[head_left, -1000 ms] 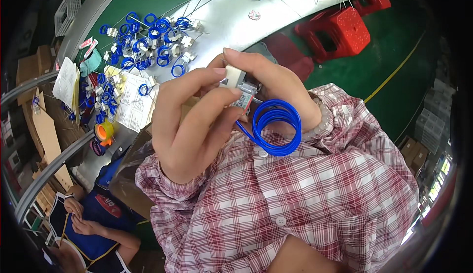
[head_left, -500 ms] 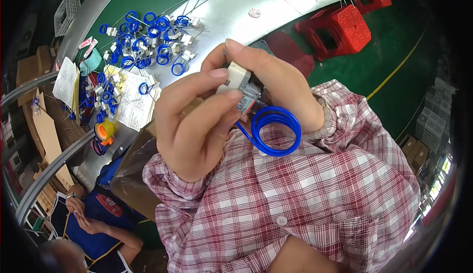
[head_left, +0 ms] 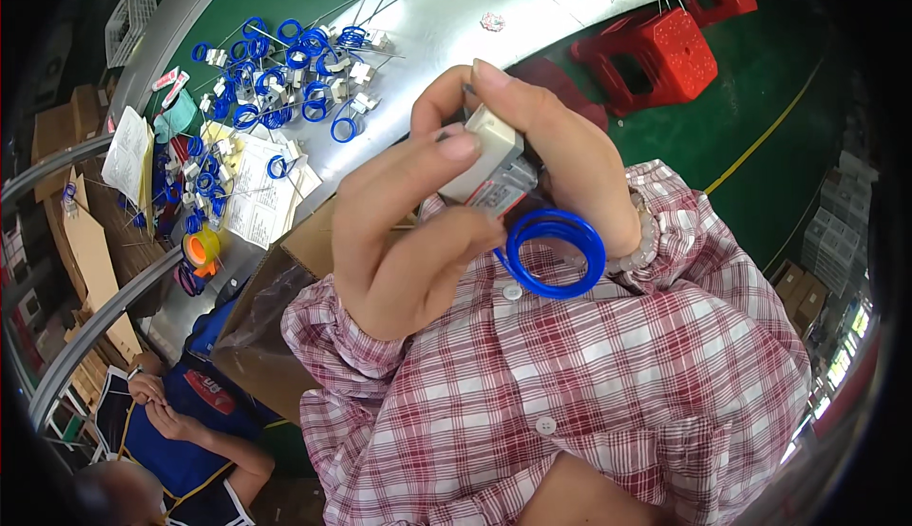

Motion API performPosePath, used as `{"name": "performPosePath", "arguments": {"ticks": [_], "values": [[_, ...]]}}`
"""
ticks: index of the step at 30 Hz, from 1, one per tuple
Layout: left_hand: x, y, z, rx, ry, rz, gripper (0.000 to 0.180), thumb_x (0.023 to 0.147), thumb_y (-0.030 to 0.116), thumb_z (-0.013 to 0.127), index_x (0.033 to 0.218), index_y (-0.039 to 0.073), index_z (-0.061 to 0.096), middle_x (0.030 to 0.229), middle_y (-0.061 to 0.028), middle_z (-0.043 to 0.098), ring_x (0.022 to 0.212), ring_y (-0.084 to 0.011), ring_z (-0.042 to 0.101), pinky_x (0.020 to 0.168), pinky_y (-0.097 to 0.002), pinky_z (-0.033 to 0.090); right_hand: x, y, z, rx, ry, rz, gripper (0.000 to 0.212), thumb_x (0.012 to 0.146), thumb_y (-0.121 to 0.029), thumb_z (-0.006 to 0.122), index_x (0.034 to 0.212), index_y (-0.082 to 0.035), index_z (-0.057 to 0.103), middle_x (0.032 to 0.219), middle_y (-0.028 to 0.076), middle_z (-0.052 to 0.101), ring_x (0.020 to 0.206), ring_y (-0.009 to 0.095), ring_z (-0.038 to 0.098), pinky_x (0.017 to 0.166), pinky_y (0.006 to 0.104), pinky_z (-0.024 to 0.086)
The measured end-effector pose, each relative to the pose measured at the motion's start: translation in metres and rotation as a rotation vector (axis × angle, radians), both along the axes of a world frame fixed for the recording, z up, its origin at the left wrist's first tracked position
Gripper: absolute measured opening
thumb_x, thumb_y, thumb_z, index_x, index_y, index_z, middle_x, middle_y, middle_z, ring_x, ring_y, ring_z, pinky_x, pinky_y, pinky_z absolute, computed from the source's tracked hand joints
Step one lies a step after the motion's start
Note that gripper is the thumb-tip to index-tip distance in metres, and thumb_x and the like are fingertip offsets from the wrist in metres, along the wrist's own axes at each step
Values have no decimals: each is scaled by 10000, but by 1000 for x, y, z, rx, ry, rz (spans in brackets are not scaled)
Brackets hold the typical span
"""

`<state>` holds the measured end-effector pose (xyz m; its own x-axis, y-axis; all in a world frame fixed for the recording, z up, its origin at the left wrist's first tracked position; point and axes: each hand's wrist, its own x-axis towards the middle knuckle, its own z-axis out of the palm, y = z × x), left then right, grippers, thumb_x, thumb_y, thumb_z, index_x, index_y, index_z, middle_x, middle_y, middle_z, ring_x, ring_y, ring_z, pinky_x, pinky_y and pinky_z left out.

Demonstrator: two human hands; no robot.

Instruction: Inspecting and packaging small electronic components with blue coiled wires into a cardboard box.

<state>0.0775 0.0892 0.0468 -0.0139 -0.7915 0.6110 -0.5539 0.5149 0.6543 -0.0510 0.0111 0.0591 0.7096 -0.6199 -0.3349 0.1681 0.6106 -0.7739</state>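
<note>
In front of my chest I hold a small white-and-grey thermostat [head_left: 501,151] with a clear-sided body and a red-marked label. A blue coiled tube [head_left: 593,255] hangs from it, to the right of my left fingertips. My left hand [head_left: 394,241] is closed on the block, its fingers along the white side. My right hand [head_left: 570,151] wraps round the far and right sides, thumb and index finger meeting at the block's top end. A small dark metal bit shows between those two fingertips; the rest of that grip is hidden.
Many similar blue-coiled thermostats [head_left: 271,79] are heaped on the metal table [head_left: 432,37], beside printed sheets [head_left: 256,193] and orange-yellow tape [head_left: 201,248]. An open carton [head_left: 256,336] stands left of me. Red stools [head_left: 670,56] stand beyond the table. A co-worker [head_left: 199,402] sits lower left.
Both hands have moved slightly right with the thermostat. The block has turned, showing more of its white side and label, and the coil has shifted right.
</note>
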Motion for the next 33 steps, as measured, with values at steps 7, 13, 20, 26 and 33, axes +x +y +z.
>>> {"name": "performPosePath", "arguments": {"ticks": [7,13,20,26,33], "values": [[-1,2,-7,-80,119,85,355,787,164,688,999,7,451,1187,-233,383,923,-294,609,847,-350,452,0,-1,3,194,-136,76,377,966,-340,338,969,-41,568,863,31,561,790,84,510,743,227,412],[1,5,5,-29,-37,110,302,802,151,665,1027,-8,540,1192,-212,388,924,-278,598,842,-337,464,1,2,9,241,-90,5,382,956,-369,352,966,-52,566,837,26,559,758,80,500,706,226,409],[-1,1,11,21,5,85,120,808,79,636,903,10,613,1190,-203,405,883,-243,585,825,-328,456,3,1,3,11,-66,19,385,943,-371,340,970,-33,524,832,36,543,758,91,496,689,221,394],[-10,-13,12,54,-104,238,74,757,-11,597,821,22,581,1050,-132,404,918,-233,505,781,-325,433,1,0,0,-8,-52,-67,379,923,-376,366,976,-24,496,805,50,535,707,87,501,630,214,399],[-14,-24,4,24,-314,154,152,706,16,628,844,33,566,1031,-114,389,969,-261,457,807,-365,401,-21,-32,-20,-43,-97,-342,314,939,-276,398,888,-16,566,567,-12,462,498,53,419,484,195,322]]}}
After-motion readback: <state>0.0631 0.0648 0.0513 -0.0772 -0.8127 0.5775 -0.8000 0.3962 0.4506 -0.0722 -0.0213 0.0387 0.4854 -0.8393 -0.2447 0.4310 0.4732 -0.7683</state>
